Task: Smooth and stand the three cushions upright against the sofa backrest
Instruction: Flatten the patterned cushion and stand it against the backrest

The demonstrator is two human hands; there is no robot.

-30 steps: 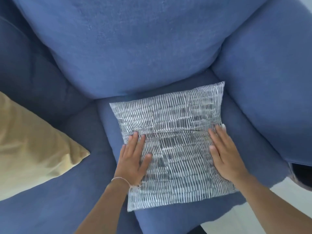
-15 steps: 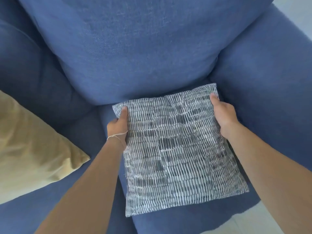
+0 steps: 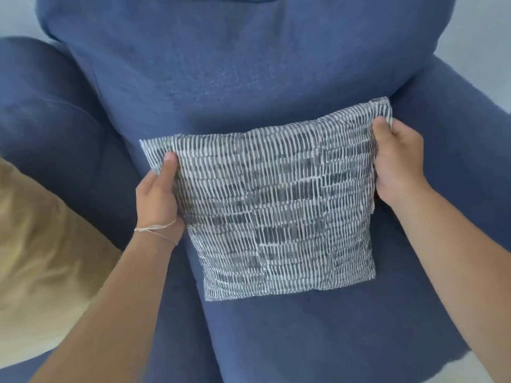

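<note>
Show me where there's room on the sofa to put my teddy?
Bare blue seat lies in front of the patterned cushion, toward the near edge. The backrest above it is bare too. The left is crowded by the yellow cushion; both hands flank the patterned one.

My left hand [image 3: 157, 194] and right hand [image 3: 398, 164] pinched the upper corners of the grey-and-white dash-patterned square cushion [image 3: 273, 205], which blocked the blue fabric backrest [image 3: 221, 73] behind it. The blue seat [image 3: 318, 333] below lay open. A tan velvety cushion [image 3: 41, 258] crowded my left; the blue armrest [image 3: 456, 128] hemmed my right.
</note>
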